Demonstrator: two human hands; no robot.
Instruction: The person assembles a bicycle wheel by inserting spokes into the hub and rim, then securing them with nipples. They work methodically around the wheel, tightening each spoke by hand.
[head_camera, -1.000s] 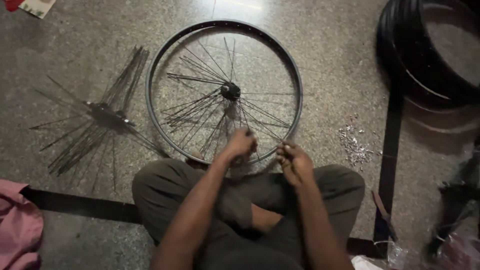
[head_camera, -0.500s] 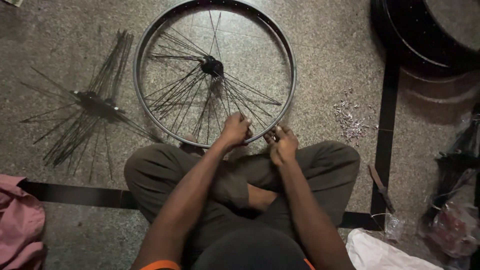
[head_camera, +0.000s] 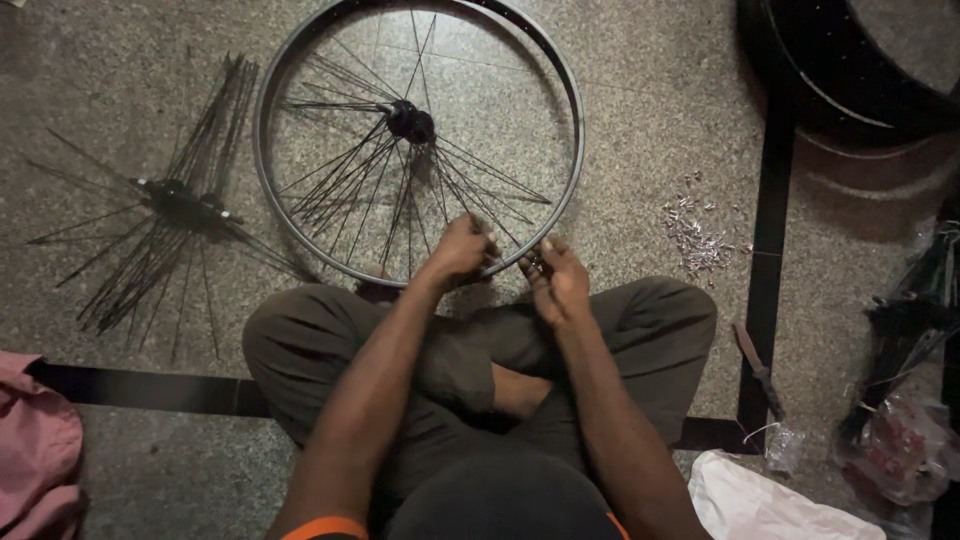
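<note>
Head view: wheel rim (head_camera: 572, 120) flat on floor; spokes (head_camera: 350, 180) radiate from hub (head_camera: 410, 122).

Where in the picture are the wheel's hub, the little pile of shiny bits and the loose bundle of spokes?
wheel hub (head_camera: 410, 122): head view, on its dark centre.
pile of small metal pieces (head_camera: 697, 236): head view, middle of the heap.
loose hub with spokes (head_camera: 180, 196): head view, on its hub.

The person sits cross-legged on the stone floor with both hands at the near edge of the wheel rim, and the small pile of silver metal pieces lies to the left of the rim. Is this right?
Not quite. In the head view both hands, left and right, are at the near edge of the wheel rim, but the pile of silver pieces lies to its right. On the left lies a loose hub with spokes.
</note>
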